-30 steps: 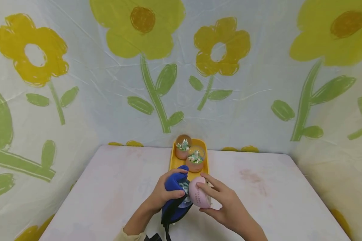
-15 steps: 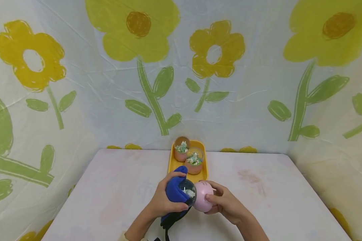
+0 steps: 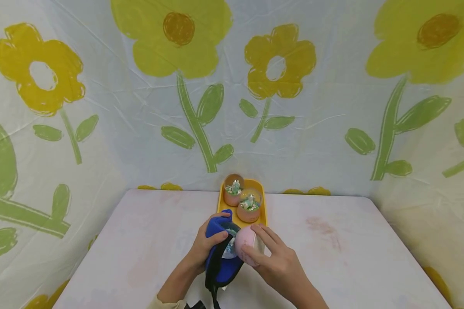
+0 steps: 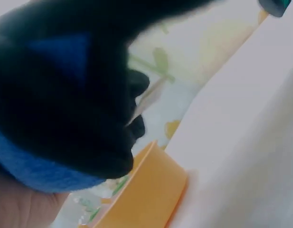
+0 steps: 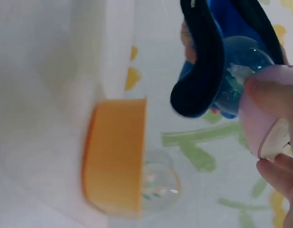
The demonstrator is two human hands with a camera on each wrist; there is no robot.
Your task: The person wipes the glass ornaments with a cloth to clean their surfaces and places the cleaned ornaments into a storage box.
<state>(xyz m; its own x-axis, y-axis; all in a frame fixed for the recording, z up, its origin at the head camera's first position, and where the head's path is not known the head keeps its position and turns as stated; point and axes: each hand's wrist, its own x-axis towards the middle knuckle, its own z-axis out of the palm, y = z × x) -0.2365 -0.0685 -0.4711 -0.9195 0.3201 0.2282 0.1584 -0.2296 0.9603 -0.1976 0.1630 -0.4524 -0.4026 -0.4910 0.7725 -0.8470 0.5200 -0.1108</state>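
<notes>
A snow globe with a pink base (image 3: 245, 245) lies on its side between both hands, above the table. My right hand (image 3: 280, 264) grips the base, fingers on top and thumb on the near side. My left hand (image 3: 200, 249) holds a blue cloth with black edging (image 3: 229, 271) against the clear dome (image 5: 230, 92). In the right wrist view the cloth folds around the dome; part of the dome is hidden. A dark strap hangs from the cloth. In the left wrist view the dark side of the cloth (image 4: 65, 118) fills much of the picture.
Behind the hands, a yellow tray (image 3: 225, 209) stands on the pale table (image 3: 332, 257). Two more snow globes with pink bases stand in it, one at the back left (image 3: 233, 195) and one nearer (image 3: 249, 211). A flower-printed sheet (image 3: 317, 141) surrounds the table's back and sides.
My right hand has turned the snow globe's base within its grip, back and forth. The cloth, spread on the dome half a second ago, now stands folded around it. Both hands shifted slightly left.
</notes>
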